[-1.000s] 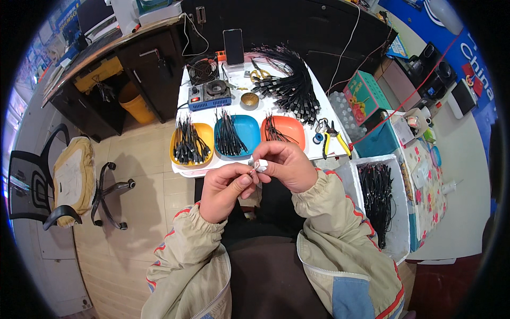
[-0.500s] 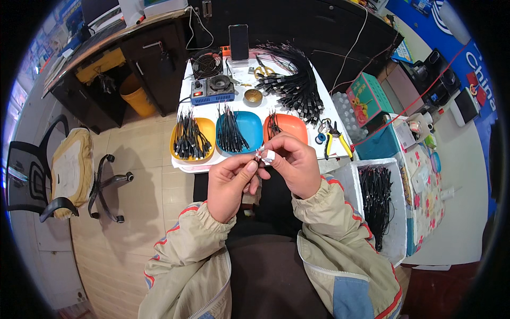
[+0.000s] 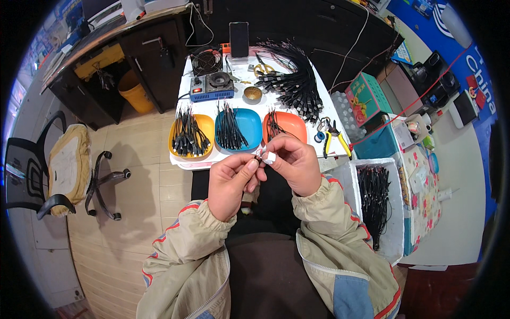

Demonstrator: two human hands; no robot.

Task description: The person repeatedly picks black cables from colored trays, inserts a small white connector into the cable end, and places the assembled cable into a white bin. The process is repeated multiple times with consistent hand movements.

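Just on the near side of the blue tray (image 3: 256, 127), the two hands meet in the air. The left hand (image 3: 228, 183) has thumb and forefinger pinched on thin wires (image 3: 258, 158); the right hand (image 3: 297, 165) grips a small white piece (image 3: 270, 158) between thumb and forefinger, right beside them. Whether piece and wires touch is too small to tell.

The wires should be light, soft and springy, with fragile ends, so the best hold is probably a gentle pinch just behind the tips. The white piece looks light too; whether it is stiff or slippery I can't tell, but its edges offer the surest grip.

To the right of the blue tray and nearer is a white box (image 3: 348, 181) of black cables. The yellow tray (image 3: 207, 120) stands to its left and the orange tray (image 3: 295, 125) to its right, all three holding black cables. Beyond it on the worktop (image 3: 272, 102) are a small metal bowl (image 3: 252, 95) and, farther back, an upright phone (image 3: 239, 40).
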